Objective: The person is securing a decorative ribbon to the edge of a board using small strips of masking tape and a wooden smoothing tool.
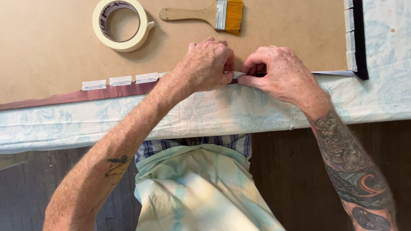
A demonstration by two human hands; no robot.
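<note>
Single head-worn view, looking almost straight down and slightly forward from close above the table edge (pixel 128 124), with the brown board (pixel 55 47) filling the top of frame, the wearer's forearms and torso rising from below, and dark floor (pixel 291 171) underneath.

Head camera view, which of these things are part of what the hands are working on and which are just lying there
In use: left hand, right hand, brown board, tape strips, dark edge strip.
Lying about: masking tape roll, paintbrush, floral cloth.
</note>
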